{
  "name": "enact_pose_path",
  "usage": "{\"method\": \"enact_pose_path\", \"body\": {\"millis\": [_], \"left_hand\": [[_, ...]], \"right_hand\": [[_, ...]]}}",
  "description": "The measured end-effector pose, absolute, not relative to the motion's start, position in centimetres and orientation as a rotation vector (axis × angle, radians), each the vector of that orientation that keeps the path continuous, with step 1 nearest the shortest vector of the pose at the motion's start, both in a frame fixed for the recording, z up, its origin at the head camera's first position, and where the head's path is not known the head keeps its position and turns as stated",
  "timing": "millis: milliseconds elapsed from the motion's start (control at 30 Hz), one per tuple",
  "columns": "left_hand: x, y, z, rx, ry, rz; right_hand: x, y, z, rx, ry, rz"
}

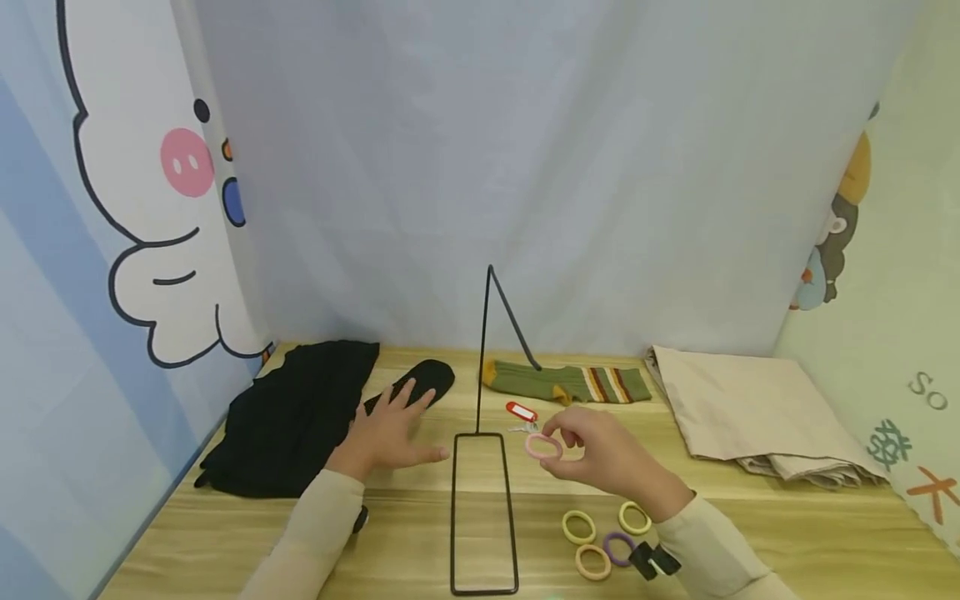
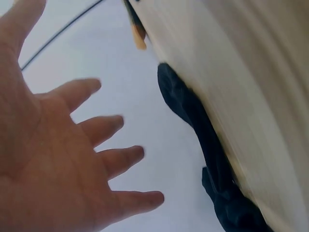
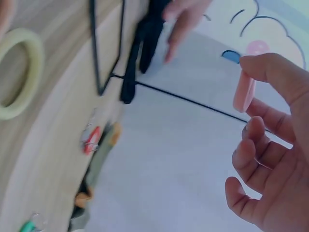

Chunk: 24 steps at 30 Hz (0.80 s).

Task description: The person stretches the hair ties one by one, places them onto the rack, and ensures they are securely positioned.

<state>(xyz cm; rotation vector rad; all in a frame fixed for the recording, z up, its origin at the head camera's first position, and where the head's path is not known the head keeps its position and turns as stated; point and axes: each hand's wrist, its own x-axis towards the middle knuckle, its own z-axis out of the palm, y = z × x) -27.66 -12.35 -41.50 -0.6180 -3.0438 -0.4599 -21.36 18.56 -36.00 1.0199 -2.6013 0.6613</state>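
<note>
Between thumb and index finger, my right hand [image 1: 600,454] pinches a pink hair tie [image 1: 543,446], a small thick loop. It is raised above the table, right of a black wire stand [image 1: 483,433] that has a rectangular base and a slanting top arm. In the right wrist view the pink hair tie [image 3: 245,92] appears nearly edge-on. My left hand [image 1: 386,433] hovers with fingers spread, left of the stand and overlapping a black sock [image 1: 435,379]. The left wrist view shows its palm [image 2: 53,159] bare.
Yellow [image 1: 578,527], orange [image 1: 592,562] and purple hair ties [image 1: 619,548] lie near the right forearm. Behind are a red key tag [image 1: 521,411] with a key and green striped socks [image 1: 562,382]. Black cloth [image 1: 300,417] lies left, folded beige cloth [image 1: 757,408] right.
</note>
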Motion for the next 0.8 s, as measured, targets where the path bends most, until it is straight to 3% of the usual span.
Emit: {"method": "enact_pose_path", "body": {"millis": [800], "left_hand": [[-25.0,-9.0,-41.6,-0.782,-3.291,-0.163]], "right_hand": [[-19.6,17.2,-33.0,1.182,-2.210,0.625]]}}
